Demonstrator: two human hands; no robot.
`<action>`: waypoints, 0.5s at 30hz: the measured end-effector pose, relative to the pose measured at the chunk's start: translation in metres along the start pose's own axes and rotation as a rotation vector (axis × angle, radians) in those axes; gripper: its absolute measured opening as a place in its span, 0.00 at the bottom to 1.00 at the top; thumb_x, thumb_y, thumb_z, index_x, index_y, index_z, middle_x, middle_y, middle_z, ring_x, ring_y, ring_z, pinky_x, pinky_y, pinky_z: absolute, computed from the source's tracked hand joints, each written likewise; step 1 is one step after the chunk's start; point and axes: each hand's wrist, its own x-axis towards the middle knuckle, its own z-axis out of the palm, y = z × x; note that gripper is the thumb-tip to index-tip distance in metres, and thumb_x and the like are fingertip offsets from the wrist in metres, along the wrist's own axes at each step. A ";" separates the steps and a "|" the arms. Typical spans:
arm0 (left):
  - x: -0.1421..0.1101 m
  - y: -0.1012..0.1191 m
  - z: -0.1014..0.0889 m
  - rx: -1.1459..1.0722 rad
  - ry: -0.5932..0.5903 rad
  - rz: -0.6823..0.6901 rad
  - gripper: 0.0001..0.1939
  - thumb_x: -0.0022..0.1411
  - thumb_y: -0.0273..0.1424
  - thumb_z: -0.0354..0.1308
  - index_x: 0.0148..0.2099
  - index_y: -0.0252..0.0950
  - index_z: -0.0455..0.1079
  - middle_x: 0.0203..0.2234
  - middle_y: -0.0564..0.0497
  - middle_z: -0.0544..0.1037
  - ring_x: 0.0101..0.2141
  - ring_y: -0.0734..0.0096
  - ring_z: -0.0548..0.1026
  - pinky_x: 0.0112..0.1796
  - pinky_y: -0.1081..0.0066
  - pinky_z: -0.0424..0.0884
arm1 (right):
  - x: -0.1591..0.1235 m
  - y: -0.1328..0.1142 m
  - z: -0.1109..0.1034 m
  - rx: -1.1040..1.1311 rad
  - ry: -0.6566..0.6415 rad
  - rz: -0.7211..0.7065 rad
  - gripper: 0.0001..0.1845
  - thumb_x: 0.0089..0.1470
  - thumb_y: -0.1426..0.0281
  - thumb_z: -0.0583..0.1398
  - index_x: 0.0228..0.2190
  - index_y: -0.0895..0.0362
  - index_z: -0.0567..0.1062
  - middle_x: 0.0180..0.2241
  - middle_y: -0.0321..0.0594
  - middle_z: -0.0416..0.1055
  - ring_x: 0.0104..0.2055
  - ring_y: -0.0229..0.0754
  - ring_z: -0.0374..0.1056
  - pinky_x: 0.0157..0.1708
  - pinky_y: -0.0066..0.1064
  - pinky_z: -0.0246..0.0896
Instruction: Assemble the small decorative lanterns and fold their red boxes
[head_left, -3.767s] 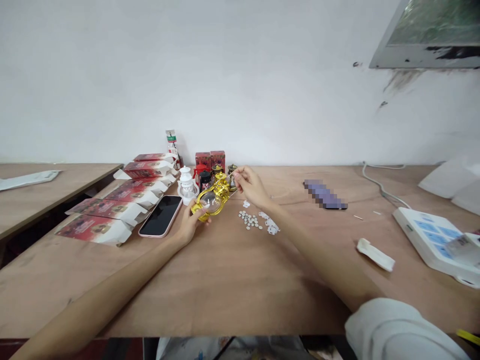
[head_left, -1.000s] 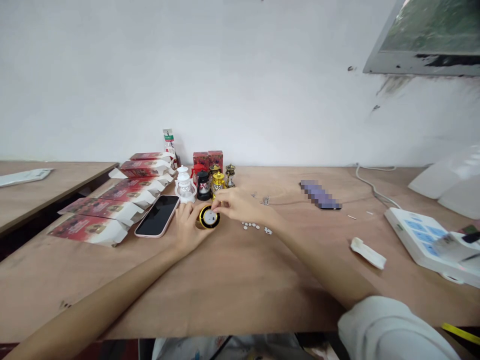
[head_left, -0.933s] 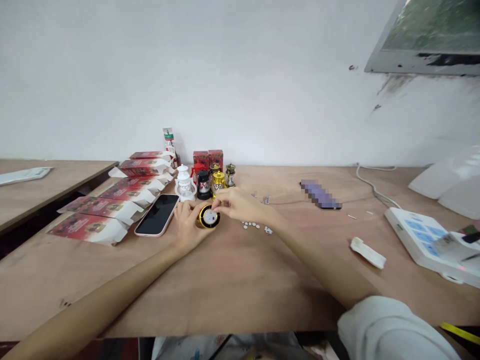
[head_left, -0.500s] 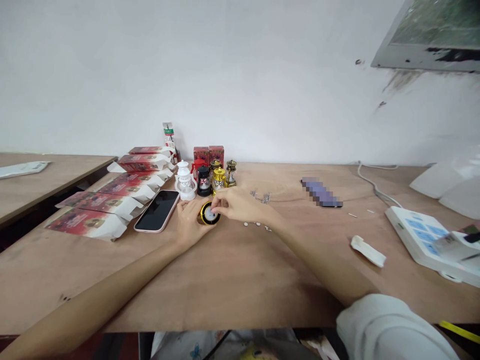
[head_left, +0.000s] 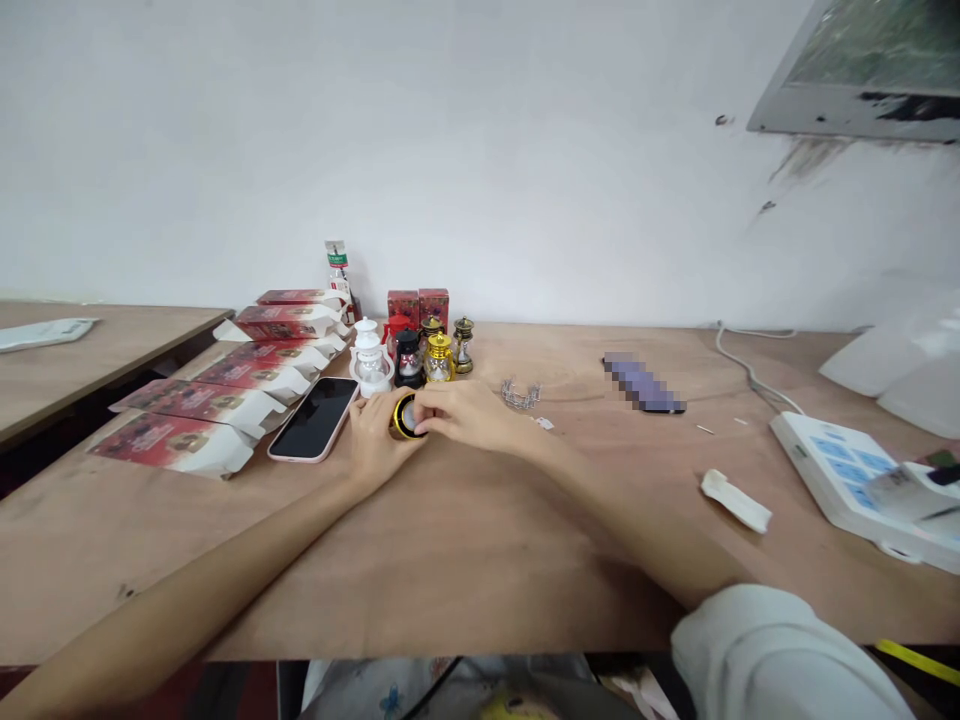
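My left hand (head_left: 371, 432) is closed around a small gold-and-black lantern (head_left: 398, 424), lying on its side with its round base turned toward me. At the pale disc in that base, the bent fingertips of my right hand (head_left: 472, 415) are pressed together; whatever they pinch is hidden. Just behind my hands stand a white lantern (head_left: 370, 365), a black lantern (head_left: 409, 362), a gold lantern (head_left: 439, 358) and a bronze-coloured lantern (head_left: 464, 348). Beyond my right hand lies a cluster of small metal pieces (head_left: 520, 394).
Flattened red boxes (head_left: 180, 440) lie in a row at the left, beside a phone (head_left: 315, 420). Two upright red boxes (head_left: 418, 305) and a bottle (head_left: 339, 275) stand by the wall. A pixelated phone (head_left: 643, 384), a crumpled white strip (head_left: 736, 502) and a power strip (head_left: 847, 470) are to the right.
My right hand has shifted slightly left and up over the lantern's base, covering more of it. The lantern has turned a little to the left in my left hand.
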 end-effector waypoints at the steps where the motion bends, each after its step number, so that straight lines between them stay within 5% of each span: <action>1: 0.000 0.000 0.000 0.010 -0.001 0.010 0.18 0.53 0.35 0.61 0.47 0.38 0.66 0.41 0.48 0.78 0.42 0.59 0.73 0.43 0.64 0.58 | 0.000 0.002 0.001 0.018 -0.002 -0.001 0.03 0.53 0.73 0.62 0.29 0.57 0.72 0.33 0.35 0.74 0.34 0.37 0.67 0.30 0.26 0.48; 15: 0.002 0.001 0.000 0.058 -0.055 0.021 0.19 0.53 0.35 0.62 0.48 0.38 0.67 0.41 0.47 0.78 0.42 0.58 0.74 0.43 0.62 0.60 | -0.001 0.003 -0.006 -0.189 -0.087 -0.080 0.06 0.59 0.71 0.55 0.33 0.60 0.70 0.32 0.42 0.72 0.32 0.38 0.65 0.29 0.28 0.50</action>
